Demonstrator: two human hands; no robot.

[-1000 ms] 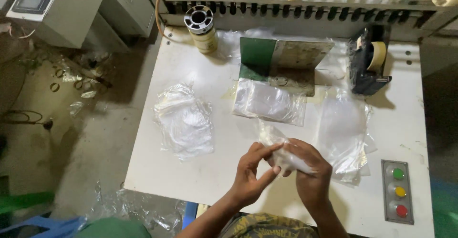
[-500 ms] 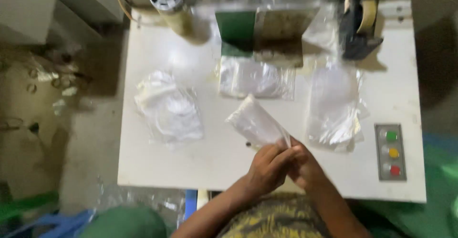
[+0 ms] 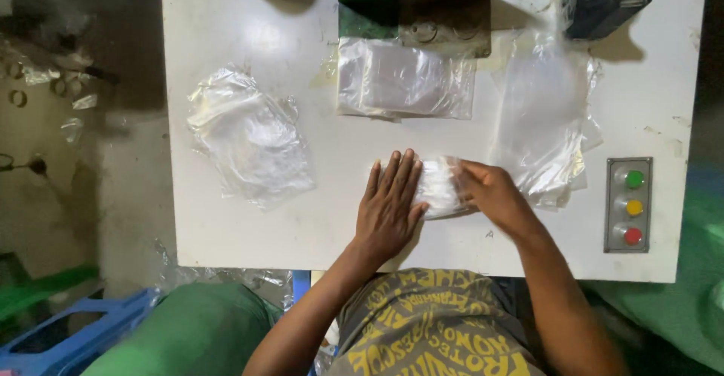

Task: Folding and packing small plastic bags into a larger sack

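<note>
hands [image 3: 441, 195] flat, pressing clear bag [image 3: 440, 187]

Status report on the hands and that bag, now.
Left hand flat on clear plastic bag. Right hand pressing its other end. Bag on white table. Nothing in the way.

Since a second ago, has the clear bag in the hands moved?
Yes. The clear bag was lifted and tilted; now it lies flat on the white table, nearer its front edge.

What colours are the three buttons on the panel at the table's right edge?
On the button panel, top to bottom: green, yellow, red. Head view.
</note>
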